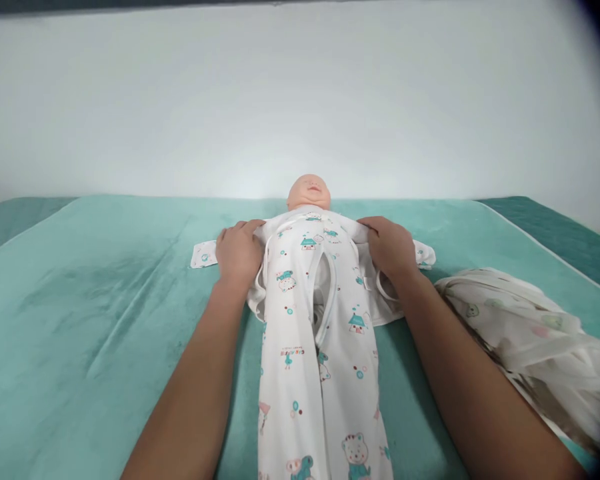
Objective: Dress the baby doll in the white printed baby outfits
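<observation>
A baby doll (310,191) lies on its back with its bald head toward the wall. White printed baby pants (293,313) with an open crotch slit lie lengthwise below its chin and run toward me. Under them spreads a white baby shirt (387,310), its sleeves stretched out to both sides and its ties loose. My left hand (240,252) is closed around the shirt's left sleeve near the shoulder, a cuff poking out beyond it. On the other side my right hand (391,245) grips the right sleeve, thumb toward the doll. The fingertips of both hands are partly hidden.
A teal mat (115,300) covers the surface, with a darker green cover (545,223) showing at its sides. To the right, beside my forearm, lies a crumpled bundle of white printed cloth (525,327). A pale wall (300,100) rises behind the doll's head.
</observation>
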The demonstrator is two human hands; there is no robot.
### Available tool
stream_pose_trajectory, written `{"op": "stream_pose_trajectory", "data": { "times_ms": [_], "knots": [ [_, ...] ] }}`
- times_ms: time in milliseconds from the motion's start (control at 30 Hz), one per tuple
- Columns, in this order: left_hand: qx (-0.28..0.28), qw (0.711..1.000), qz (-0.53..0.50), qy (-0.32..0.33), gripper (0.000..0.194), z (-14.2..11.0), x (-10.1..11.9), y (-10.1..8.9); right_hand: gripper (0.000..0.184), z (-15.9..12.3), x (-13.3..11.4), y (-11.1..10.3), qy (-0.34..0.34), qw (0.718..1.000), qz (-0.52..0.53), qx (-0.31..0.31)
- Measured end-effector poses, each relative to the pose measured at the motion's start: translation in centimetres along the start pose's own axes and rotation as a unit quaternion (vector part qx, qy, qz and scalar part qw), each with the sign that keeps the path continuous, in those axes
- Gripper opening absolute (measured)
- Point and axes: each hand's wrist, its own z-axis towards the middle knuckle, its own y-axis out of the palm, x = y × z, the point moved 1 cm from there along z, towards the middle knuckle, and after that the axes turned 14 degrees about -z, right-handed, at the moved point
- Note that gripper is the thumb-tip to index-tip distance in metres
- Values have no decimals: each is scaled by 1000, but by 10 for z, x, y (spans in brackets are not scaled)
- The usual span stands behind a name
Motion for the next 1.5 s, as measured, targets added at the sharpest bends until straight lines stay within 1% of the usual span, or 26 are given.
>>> {"op": "stream_pose_trajectory", "data": {
  "times_ms": [67, 100, 167, 233, 267, 300, 333, 400, 433, 500, 533, 567, 633, 733, 800, 867, 933, 1000, 1067, 1133, 1233, 1367, 1433, 1500],
  "knots": [
    [19, 1000, 11, -23, 50, -2, -6, -2, 46, 0, 6, -1, 30, 1000, -5, -1],
    [24, 999, 13, -30, 50, -2, -8, -2, 46, 1, 8, -2, 34, 999, -5, 5],
    [30, 999, 10, -28, 49, -3, -11, 0, 45, 0, 4, -6, 17, 999, 7, 38],
    [34, 999, 6, -25, 48, -3, -11, 2, 43, 0, -8, -15, -13, 995, 40, 90],
    [34, 999, 5, -26, 47, -3, -11, 3, 41, -1, -19, -20, -30, 992, 64, 109],
    [34, 999, 3, -28, 46, -3, -11, 3, 40, -1, -32, -25, -51, 988, 89, 116],
    [33, 999, 1, -30, 46, -3, -11, 4, 38, 0, -48, -31, -77, 985, 112, 108],
    [32, 999, -5, -34, 45, -3, -10, 4, 36, 4, -84, -39, -149, 978, 135, 53],
    [32, 999, -8, -35, 44, -4, -10, 4, 35, 8, -104, -41, -192, 974, 120, 15],
    [34, 999, -15, -37, 43, -4, -10, 3, 33, 18, -143, -41, -265, 960, 34, -80],
    [34, 999, -18, -38, 43, -4, -10, 3, 30, 23, -160, -38, -296, 945, -33, -135],
    [33, 999, -20, -39, 42, -4, -10, 4, 28, 29, -176, -34, -320, 927, -89, -176],
    [33, 998, -14, -48, 39, -3, -11, 5, 23, 40, -200, -24, -348, 892, -167, -234],
    [33, 997, 6, -68, 35, -2, -12, 8, 18, 51, -221, -9, -356, 862, -214, -289],
    [32, 997, 14, -70, 35, -2, -12, 9, 13, 55, -225, -5, -353, 852, -226, -314],
    [32, 997, 17, -67, 36, -3, -11, 9, 13, 58, -223, -5, -356, 846, -229, -325],
    [34, 997, 18, -69, 37, -4, -10, 7, 20, 60, -218, -10, -373, 843, -220, -318],
    [38, 996, 17, -74, 37, -7, -9, 5, 32, 63, -210, -16, -390, 842, -202, -314],
    [42, 996, 15, -76, 39, -9, -8, 3, 40, 67, -203, -22, -394, 843, -188, -315],
    [43, 996, 13, -77, 42, -11, -9, 2, 39, 70, -195, -28, -385, 849, -190, -310],
    [37, 996, -1, -85, 45, -13, -14, 2, 30, 74, -184, -39, -364, 858, -213, -294],
    [32, 996, -12, -83, 47, -12, -20, 5, 20, 79, -167, -59, -311, 881, -233, -269],
    [27, 996, -5, -87, 48, -13, -21, 6, 19, 81, -160, -66, -296, 892, -228, -253],
    [22, 995, 6, -93, 50, -13, -21, 6, 20, 82, -156, -71, -297, 897, -221, -241]
  ]
}}
